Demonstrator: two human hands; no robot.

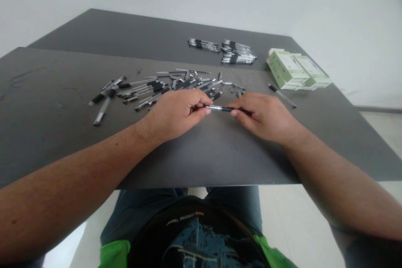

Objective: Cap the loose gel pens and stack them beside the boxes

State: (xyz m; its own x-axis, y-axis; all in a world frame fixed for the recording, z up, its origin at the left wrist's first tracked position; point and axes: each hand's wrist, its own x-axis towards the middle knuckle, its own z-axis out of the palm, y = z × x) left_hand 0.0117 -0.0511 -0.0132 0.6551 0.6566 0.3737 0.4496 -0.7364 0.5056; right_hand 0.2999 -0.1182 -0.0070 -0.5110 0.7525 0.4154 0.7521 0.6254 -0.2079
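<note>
Between my two hands a pen (216, 108) with a clear barrel and a black grip lies level above the near part of the table. My left hand (182, 111) pinches its left end between thumb and fingers. The right end is pinched by my right hand (260, 113), at the dark part. Fingers cover both ends of the pen. Just behind my left hand spreads a loose pile of pen parts (163, 86), clear barrels with black grips, thin refills and small caps.
Bundles of pens (238, 57) lie farther back on the dark grey table (207, 155). Green and white boxes (292, 69) stand at the right. One single pen (282, 95) rests before them, and a few pens (105, 104) lie at the left.
</note>
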